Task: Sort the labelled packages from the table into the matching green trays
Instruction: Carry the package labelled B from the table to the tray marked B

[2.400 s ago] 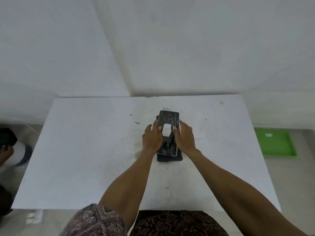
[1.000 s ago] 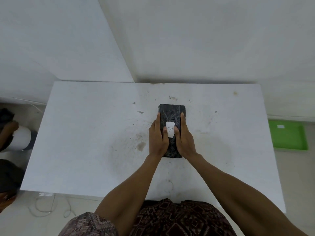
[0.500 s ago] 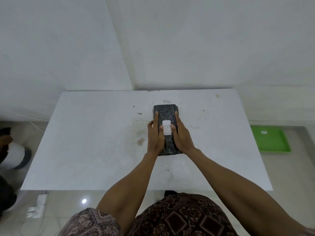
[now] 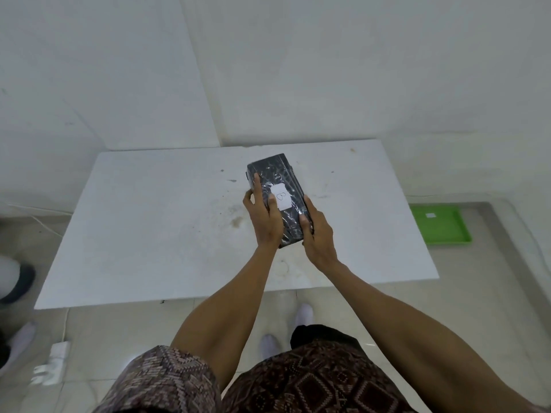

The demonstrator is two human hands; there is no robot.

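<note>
Partly, both hands [image 4: 293,225] cover the black package [image 4: 275,177]; its underside is hidden.

You hold a package [image 4: 275,198] wrapped in glossy, crinkled black plastic film, with a matt white paper label [image 4: 281,197] stuck on top. Your counter [image 4: 155,228] looks matt white and stained; the green tray [image 4: 441,226] is smooth plastic.

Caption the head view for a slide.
Both hands, left and right, hold package B above the table; green tray right.
</note>
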